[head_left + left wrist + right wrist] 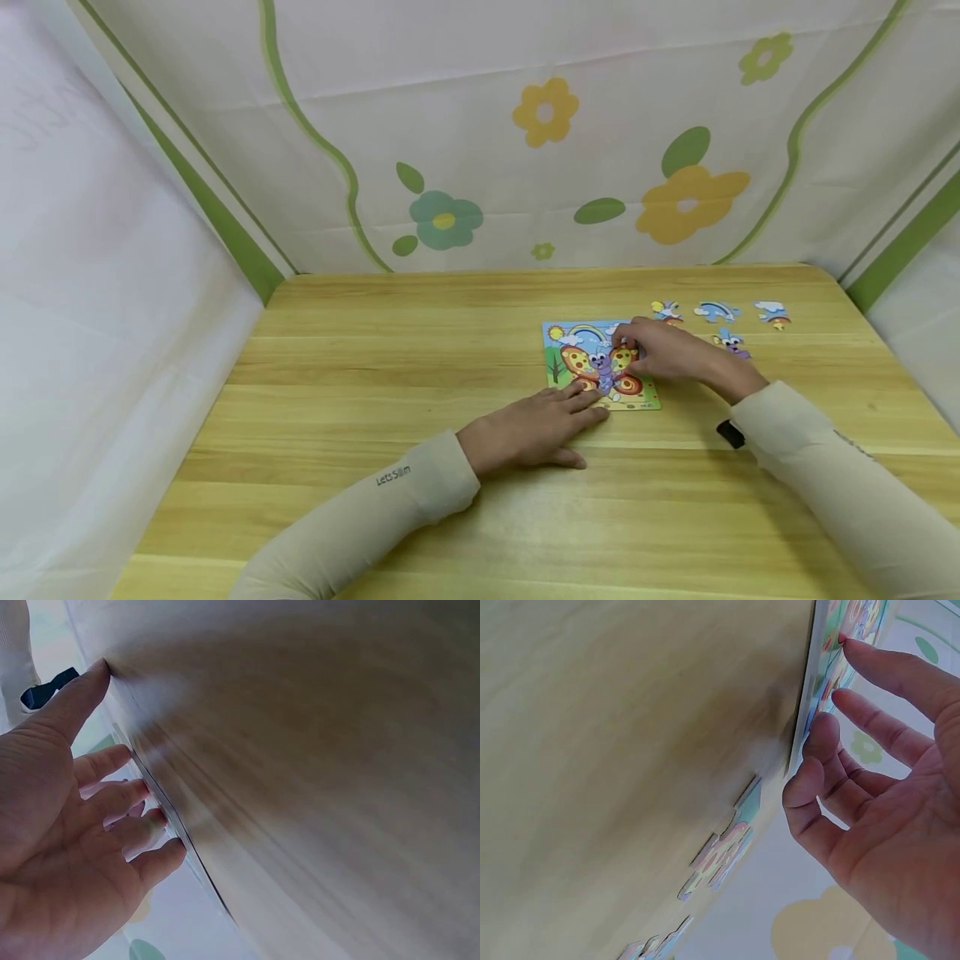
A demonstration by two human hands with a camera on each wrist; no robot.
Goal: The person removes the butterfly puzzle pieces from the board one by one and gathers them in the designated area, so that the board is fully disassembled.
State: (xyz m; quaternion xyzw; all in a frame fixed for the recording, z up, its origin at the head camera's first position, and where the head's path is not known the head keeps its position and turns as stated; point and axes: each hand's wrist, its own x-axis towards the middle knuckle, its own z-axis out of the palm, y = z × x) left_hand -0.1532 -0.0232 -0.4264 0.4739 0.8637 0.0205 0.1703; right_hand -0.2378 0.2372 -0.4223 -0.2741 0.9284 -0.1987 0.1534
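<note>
A square puzzle board (555, 392) with a butterfly picture lies on the table. My left hand (536, 429) is spread, its fingertips resting on the board's lower left part and the thumb out on the wood. From the right, my right hand (663, 350) reaches over the upper right of the picture, fingers bent. In the right wrist view, its thumb (877, 664) and index fingertip touch the board's face a little apart; I cannot tell whether a piece is between them. Behind this hand lie loose puzzle pieces (717, 312), including a purple butterfly-head piece (733, 343).
The light wooden table (337, 375) meets a white fabric wall (465, 100) printed with flowers at its far edge. More fabric stands at the left and right sides. A small black device (730, 434) sits under the right wrist.
</note>
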